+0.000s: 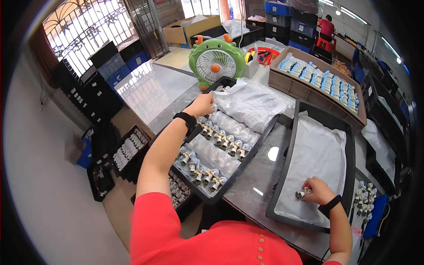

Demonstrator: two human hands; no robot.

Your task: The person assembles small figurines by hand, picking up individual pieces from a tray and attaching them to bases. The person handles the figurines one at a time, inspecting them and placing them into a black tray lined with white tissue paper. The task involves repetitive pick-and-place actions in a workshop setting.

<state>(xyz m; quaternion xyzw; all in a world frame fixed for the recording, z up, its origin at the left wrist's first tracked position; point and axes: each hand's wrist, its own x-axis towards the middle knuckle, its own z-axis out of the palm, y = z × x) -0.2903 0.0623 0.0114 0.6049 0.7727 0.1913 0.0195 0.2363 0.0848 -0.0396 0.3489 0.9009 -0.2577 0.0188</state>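
Note:
My left hand (201,106) reaches over the far left part of a black tray (251,165), its fingers closed around a small pale figurine (214,107), mostly hidden by them. Rows of similar white, grey and gold figurines (226,140) lie in that tray between rolls of clear plastic film (212,153). To the right, my right hand (319,191) pinches another small figurine (300,194) low over the near part of a second black tray (289,154). A white sheet (316,154) lines this tray.
A green cartoon-shaped fan (216,62) stands behind the left tray. At the back right is a brown crate (316,90) of blue-and-white figurines. More figurines (365,198) lie right of the lined tray. A person (327,27) sits far off.

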